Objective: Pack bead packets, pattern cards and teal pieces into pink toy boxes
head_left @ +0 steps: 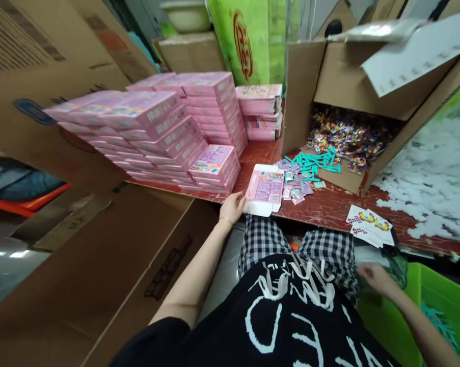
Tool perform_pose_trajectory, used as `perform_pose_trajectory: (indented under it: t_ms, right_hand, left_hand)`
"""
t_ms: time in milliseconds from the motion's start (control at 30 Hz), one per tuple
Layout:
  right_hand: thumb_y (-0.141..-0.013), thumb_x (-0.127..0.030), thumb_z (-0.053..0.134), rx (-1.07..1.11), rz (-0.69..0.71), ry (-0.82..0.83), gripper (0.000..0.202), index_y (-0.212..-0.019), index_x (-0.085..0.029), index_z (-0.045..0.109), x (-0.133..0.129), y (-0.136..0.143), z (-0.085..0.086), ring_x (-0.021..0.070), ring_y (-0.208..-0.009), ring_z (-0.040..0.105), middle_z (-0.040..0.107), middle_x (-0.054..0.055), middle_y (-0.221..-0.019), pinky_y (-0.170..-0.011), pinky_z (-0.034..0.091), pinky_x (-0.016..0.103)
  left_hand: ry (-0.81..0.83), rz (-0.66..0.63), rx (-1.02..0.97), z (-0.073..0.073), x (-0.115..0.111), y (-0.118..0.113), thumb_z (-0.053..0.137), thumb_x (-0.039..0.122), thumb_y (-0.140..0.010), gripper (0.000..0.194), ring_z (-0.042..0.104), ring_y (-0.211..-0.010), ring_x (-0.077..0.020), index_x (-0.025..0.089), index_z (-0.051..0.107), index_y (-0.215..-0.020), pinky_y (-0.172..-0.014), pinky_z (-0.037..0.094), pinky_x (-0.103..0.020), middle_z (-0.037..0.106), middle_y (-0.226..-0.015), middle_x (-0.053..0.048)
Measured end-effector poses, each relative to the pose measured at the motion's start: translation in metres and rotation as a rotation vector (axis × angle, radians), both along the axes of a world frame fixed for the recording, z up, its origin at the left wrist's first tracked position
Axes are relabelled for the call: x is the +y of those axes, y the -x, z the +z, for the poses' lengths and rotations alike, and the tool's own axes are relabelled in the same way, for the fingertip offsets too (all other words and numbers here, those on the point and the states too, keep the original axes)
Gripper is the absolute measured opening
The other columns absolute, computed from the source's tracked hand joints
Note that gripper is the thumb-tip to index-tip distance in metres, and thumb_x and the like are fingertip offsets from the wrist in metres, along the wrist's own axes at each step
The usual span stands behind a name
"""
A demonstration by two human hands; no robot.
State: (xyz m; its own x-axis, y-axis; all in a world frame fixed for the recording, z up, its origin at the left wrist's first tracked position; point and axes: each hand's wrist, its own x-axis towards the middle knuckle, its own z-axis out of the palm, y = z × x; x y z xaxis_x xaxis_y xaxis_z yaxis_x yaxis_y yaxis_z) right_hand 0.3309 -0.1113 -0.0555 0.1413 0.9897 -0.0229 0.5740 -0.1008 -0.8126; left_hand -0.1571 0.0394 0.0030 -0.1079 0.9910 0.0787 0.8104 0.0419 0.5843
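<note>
A flat pink carton with printed text and white end flaps lies at the front edge of the red table. My left hand grips its left edge, with the fingers bent against the cardboard. Just right of the carton are small purple sachets and a heap of turquoise plastic sticks. Below the table edge, my right hand is by my knee near a green bin. It is smeared by motion, so I cannot make out its fingers or anything in them.
Stacks of pink boxes fill the table's left side. An open cardboard box of small colourful wrapped packets stands at the back right. Printed cards lie near the front edge, beside many white pieces. A large carton stands lower left.
</note>
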Motion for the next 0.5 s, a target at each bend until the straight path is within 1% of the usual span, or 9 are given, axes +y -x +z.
perform_pose_trajectory:
  t_ms: [33, 67, 100, 133, 167, 267, 333, 400, 500]
  right_hand:
    - [-0.07, -0.042, 0.073, 0.018, 0.114, -0.037, 0.021, -0.058, -0.026, 0.067, 0.024, 0.016, 0.005, 0.0267, -0.056, 0.064, 0.066, 0.008, -0.064, -0.052, 0.054, 0.043]
    - [-0.072, -0.041, 0.069, 0.03, 0.263, -0.074, 0.017, -0.066, -0.026, 0.07, 0.052, 0.038, 0.013, 0.0279, -0.064, 0.067, 0.069, 0.008, -0.07, -0.062, 0.056, 0.044]
    - [-0.077, -0.039, 0.065, 0.059, 0.365, -0.15, 0.016, -0.081, -0.025, 0.073, 0.082, 0.067, 0.024, 0.0278, -0.078, 0.07, 0.072, 0.01, -0.086, -0.072, 0.057, 0.043]
    - [-0.081, -0.038, 0.061, 0.089, 0.45, -0.192, 0.02, -0.091, -0.024, 0.072, 0.112, 0.098, 0.036, 0.0262, -0.085, 0.07, 0.072, 0.011, -0.097, -0.077, 0.056, 0.04]
    - [-0.084, -0.035, 0.058, 0.097, 0.508, -0.177, 0.025, -0.101, -0.021, 0.069, 0.143, 0.131, 0.049, 0.024, -0.088, 0.07, 0.071, 0.012, -0.103, -0.079, 0.056, 0.037]
    - [-0.084, -0.018, 0.056, -0.09, 0.56, -0.092, 0.029, -0.112, -0.012, 0.064, 0.23, 0.217, 0.082, 0.0206, -0.095, 0.066, 0.069, 0.013, -0.107, -0.087, 0.051, 0.033]
    - [-0.08, -0.014, 0.062, -0.145, 0.541, -0.094, 0.03, -0.11, -0.009, 0.065, 0.277, 0.255, 0.095, 0.0227, -0.104, 0.062, 0.066, 0.017, -0.115, -0.095, 0.046, 0.034]
    - [-0.072, -0.017, 0.073, -0.161, 0.529, -0.079, 0.032, -0.102, -0.007, 0.067, 0.313, 0.277, 0.1, 0.0252, -0.106, 0.059, 0.064, 0.019, -0.116, -0.096, 0.043, 0.034]
    - [-0.062, -0.026, 0.083, -0.153, 0.547, -0.025, 0.032, -0.084, -0.007, 0.07, 0.345, 0.296, 0.103, 0.024, -0.092, 0.061, 0.069, 0.015, -0.098, -0.086, 0.046, 0.032]
  left_hand:
    - [-0.02, 0.021, 0.027, 0.001, 0.016, -0.007, 0.045, 0.044, -0.091, 0.056, 0.049, -0.129, -0.0273, 0.007, 0.05, -0.134, -0.111, 0.035, -0.038, 0.054, -0.139, -0.019]
    - [-0.032, 0.039, 0.051, 0.0, 0.029, -0.016, 0.048, 0.047, -0.089, 0.064, 0.04, -0.137, -0.0295, 0.004, 0.044, -0.138, -0.114, 0.03, -0.04, 0.045, -0.146, -0.021]
    - [-0.036, 0.053, 0.071, -0.003, 0.038, -0.025, 0.051, 0.05, -0.087, 0.073, 0.033, -0.141, -0.0318, 0.003, 0.039, -0.14, -0.117, 0.025, -0.043, 0.037, -0.151, -0.023]
    - [-0.036, 0.067, 0.087, -0.008, 0.044, -0.033, 0.053, 0.054, -0.084, 0.08, 0.027, -0.144, -0.0341, 0.002, 0.036, -0.143, -0.118, 0.02, -0.047, 0.031, -0.154, -0.024]
    - [-0.035, 0.081, 0.101, -0.014, 0.047, -0.041, 0.052, 0.057, -0.083, 0.084, 0.024, -0.145, -0.0358, 0.003, 0.033, -0.144, -0.118, 0.016, -0.051, 0.028, -0.155, -0.025]
    - [-0.034, 0.093, 0.13, -0.034, 0.046, -0.05, 0.047, 0.062, -0.084, 0.086, 0.023, -0.145, -0.0355, 0.004, 0.031, -0.146, -0.118, 0.012, -0.054, 0.027, -0.156, -0.024]
    - [-0.03, 0.095, 0.153, -0.044, 0.045, -0.048, 0.046, 0.062, -0.084, 0.086, 0.024, -0.145, -0.0343, 0.006, 0.029, -0.146, -0.118, 0.013, -0.053, 0.027, -0.156, -0.023]
    - [-0.03, 0.094, 0.177, -0.052, 0.045, -0.043, 0.045, 0.062, -0.085, 0.085, 0.024, -0.146, -0.0331, 0.007, 0.027, -0.147, -0.118, 0.014, -0.052, 0.027, -0.156, -0.023]
    - [-0.035, 0.097, 0.184, -0.056, 0.047, -0.04, 0.045, 0.062, -0.085, 0.09, 0.024, -0.146, -0.0325, 0.005, 0.021, -0.149, -0.119, 0.014, -0.052, 0.025, -0.156, -0.024]
